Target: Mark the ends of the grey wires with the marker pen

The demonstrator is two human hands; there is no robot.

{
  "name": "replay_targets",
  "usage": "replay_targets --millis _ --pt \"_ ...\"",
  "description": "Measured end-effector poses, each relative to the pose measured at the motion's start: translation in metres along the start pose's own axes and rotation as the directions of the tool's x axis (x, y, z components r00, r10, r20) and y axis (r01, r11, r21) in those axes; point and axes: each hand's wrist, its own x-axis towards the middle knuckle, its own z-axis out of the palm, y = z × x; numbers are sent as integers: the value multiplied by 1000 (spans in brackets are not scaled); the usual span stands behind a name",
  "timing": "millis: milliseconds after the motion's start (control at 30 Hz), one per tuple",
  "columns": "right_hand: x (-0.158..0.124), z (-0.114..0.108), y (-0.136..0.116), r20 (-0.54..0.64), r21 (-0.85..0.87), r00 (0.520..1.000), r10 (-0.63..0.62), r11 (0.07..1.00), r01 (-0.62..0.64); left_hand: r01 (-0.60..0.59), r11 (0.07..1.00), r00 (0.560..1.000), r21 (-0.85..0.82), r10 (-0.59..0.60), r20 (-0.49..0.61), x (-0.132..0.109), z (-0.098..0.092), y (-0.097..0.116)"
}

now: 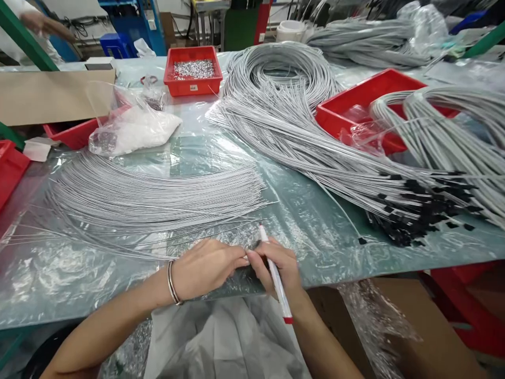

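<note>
In the head view my right hand (282, 260) is closed around a white marker pen (279, 289) with a red end. Its bare tip points away from me, toward the wires. My left hand (209, 266), with a bangle at the wrist, is closed in a pinch on a thin grey wire (152, 256), which runs in from the left under the hand. The fingertips of both hands meet, and the wire's end between them is mostly hidden. Just beyond lies a fanned bundle of thin grey wires (169, 197), its cut ends to the right.
Plastic sheeting covers the table (319, 245). A big coil of grey cables (284, 121) with black ends (410, 210) spreads to the right. Around it stand a red bin of small metal parts (193, 87), another red bin (335, 116) and a bag of white material (138, 129).
</note>
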Motion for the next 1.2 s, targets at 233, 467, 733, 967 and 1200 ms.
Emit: replay_targets --millis 233,467,733,967,1200 --pt "-15 -21 4 -172 -51 966 191 978 -202 140 901 984 -410 -82 156 7 -4 -8" --pt "-23 -2 -2 -5 -13 1000 -6 1000 6 83 910 996 -407 -63 62 7 -11 -1" --pt "-22 -2 -2 -26 -167 994 -108 981 103 56 944 998 -325 -59 2 8 -9 0" --pt "-25 -4 3 36 -168 996 -81 982 86 110 916 993 -385 -114 13 17 -2 -2" --pt "-26 -5 4 45 -101 998 -37 994 41 101 913 995 -396 -100 23 19 -1 -5"
